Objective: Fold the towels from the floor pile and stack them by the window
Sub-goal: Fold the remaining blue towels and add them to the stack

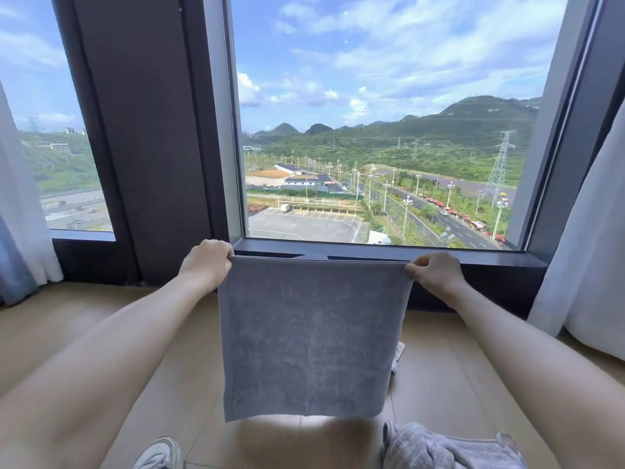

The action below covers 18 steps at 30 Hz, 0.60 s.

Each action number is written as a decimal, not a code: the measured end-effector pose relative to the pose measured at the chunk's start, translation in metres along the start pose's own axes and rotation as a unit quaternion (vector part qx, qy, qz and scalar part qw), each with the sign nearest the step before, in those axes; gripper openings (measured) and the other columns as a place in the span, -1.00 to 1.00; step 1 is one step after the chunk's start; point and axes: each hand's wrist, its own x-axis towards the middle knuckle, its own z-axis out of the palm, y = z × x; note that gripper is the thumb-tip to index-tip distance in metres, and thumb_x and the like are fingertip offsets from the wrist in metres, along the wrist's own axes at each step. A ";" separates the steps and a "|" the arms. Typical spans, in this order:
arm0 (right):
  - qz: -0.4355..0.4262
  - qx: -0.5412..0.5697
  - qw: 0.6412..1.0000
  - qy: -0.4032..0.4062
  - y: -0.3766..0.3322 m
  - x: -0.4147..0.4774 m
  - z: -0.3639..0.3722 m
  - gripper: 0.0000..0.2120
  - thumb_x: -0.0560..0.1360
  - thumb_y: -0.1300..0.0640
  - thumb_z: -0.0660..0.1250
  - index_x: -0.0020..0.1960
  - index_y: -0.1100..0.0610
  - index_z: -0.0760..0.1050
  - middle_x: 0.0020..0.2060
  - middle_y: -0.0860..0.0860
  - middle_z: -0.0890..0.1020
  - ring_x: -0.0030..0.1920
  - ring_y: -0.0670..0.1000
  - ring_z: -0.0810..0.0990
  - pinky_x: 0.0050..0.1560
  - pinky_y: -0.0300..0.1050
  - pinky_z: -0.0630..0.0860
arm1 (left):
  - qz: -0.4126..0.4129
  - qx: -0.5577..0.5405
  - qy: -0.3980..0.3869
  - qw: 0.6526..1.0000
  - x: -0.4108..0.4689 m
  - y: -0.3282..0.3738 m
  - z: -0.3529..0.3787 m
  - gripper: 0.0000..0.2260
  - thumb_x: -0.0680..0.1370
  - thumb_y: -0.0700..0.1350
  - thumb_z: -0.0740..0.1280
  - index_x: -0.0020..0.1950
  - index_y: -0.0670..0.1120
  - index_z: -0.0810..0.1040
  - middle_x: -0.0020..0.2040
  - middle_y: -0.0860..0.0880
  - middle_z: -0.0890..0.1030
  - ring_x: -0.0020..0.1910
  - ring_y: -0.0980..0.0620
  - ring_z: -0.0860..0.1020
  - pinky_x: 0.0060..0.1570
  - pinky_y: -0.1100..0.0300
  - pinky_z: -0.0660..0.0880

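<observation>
From the head camera, a grey towel hung flat and upright in front of the window sill. Its top edge was stretched level just below the sill, and its lower edge hung free above the wooden floor.

The left hand was curled into a fist around the towel's top left corner, at the sill's left end. The right hand pinched the top right corner between thumb and bent fingers, just under the sill. The towel spanned the gap between the two hands, with both arms stretched out.

A crumpled pile of grey towels lay on the floor well below the sill, toward its right half. A pale shoe showed well below the sill's left end. A white curtain hung beyond its right end.
</observation>
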 end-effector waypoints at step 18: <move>0.131 0.076 0.976 -0.155 -0.007 -0.009 0.005 -0.70 0.50 0.19 0.28 -0.39 0.15 0.35 -0.52 0.03 0.34 -0.48 -0.03 0.27 -0.48 -0.24 0.18 | -0.184 -0.248 -0.167 0.937 -0.016 0.017 -0.002 -0.90 0.50 -0.25 0.30 -0.17 -0.22 0.58 -0.21 -0.14 0.56 -0.26 -0.05 0.55 -0.26 0.20 0.57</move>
